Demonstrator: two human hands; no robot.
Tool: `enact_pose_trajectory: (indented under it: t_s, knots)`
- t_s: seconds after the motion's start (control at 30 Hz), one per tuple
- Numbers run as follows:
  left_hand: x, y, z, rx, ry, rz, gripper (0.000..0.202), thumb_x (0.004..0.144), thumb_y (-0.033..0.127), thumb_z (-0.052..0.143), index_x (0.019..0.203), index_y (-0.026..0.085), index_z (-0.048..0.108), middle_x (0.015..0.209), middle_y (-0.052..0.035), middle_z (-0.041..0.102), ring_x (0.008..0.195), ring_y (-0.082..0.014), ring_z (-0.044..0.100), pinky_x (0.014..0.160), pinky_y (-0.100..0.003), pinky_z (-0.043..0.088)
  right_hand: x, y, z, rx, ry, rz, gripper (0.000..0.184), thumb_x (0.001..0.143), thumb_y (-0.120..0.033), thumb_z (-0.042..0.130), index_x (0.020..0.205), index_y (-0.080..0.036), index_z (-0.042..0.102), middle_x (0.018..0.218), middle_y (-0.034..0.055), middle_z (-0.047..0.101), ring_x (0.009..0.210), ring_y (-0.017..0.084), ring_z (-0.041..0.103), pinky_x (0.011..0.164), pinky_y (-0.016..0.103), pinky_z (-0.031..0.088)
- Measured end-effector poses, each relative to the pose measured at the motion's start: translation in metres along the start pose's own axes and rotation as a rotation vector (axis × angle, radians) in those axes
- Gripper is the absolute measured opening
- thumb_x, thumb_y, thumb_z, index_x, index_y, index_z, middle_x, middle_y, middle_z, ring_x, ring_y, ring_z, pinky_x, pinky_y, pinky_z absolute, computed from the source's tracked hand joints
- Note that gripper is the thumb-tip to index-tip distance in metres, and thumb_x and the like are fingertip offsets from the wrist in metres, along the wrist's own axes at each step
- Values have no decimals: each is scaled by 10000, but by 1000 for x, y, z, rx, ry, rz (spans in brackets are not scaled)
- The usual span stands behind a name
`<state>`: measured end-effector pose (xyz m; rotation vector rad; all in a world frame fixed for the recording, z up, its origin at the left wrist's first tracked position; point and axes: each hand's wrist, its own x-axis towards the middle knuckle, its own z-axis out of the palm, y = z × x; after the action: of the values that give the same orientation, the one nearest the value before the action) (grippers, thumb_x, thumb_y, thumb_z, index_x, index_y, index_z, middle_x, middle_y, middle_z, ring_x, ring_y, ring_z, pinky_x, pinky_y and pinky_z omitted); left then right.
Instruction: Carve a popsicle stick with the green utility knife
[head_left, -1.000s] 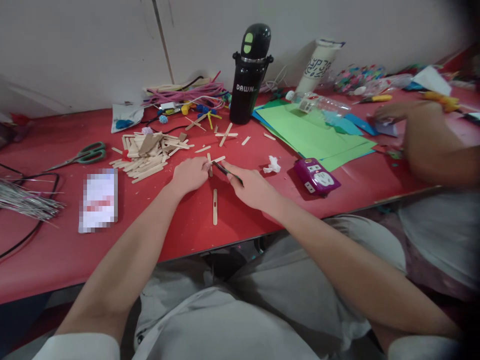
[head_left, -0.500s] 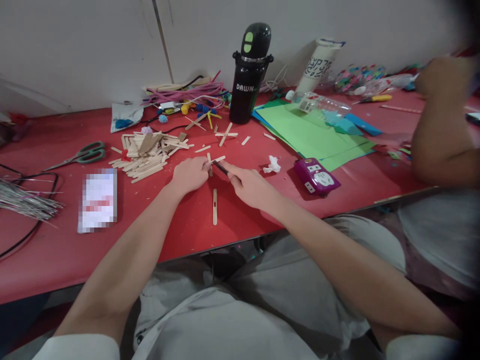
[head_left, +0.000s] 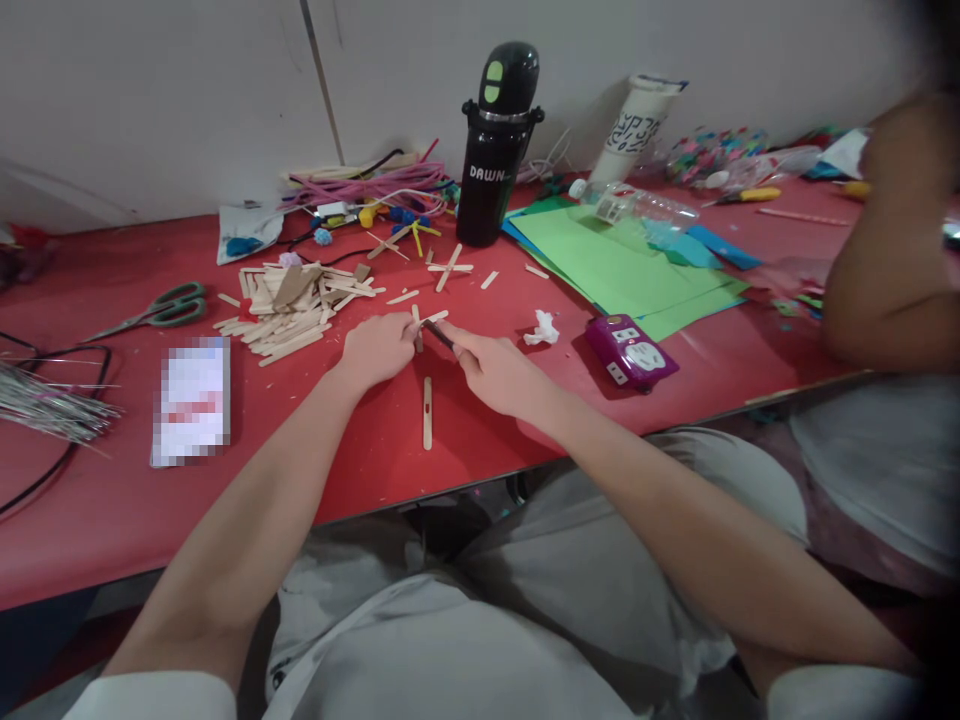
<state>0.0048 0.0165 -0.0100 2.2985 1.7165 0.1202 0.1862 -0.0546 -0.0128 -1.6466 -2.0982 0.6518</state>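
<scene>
My left hand is closed on a short wooden craft stick, pinning it to the red table. My right hand grips a thin dark tool whose tip touches that stick. Another craft stick with a slot cut in it lies on the table just in front of both hands. A loose pile of craft sticks sits to the left behind my left hand.
Green-handled scissors lie far left, above a white packet. A black bottle, green paper sheets, a purple power strip and a paper scrap stand behind. Another person's arm rests at the right.
My hands have stayed nearly still on the stick. The other person's arm at the right has lifted from the table's back and drawn in toward their body.
</scene>
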Motion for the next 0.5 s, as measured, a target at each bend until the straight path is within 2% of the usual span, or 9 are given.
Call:
enact_pose_trajectory:
  t_s: [0.13,0.5]
  knots:
    - [1,-1,1,1,2,5,315,981,346,366,900,237,649,1065,-86,743,1058,-289,664,862,-385,486,1,1,1,16,5,-2,565,1004,-181,378,1563,-233,444,1179,128,739,937,256,700,850,368,502]
    - [1,-1,0,2,-6,-12,336,987,358,359,929,238,668,1073,-90,741,1066,-292,665,870,-387,491,0,2,1,8,2,-3,557,1015,-198,370,1565,-246,442,1141,121,747,866,243,693,803,356,497]
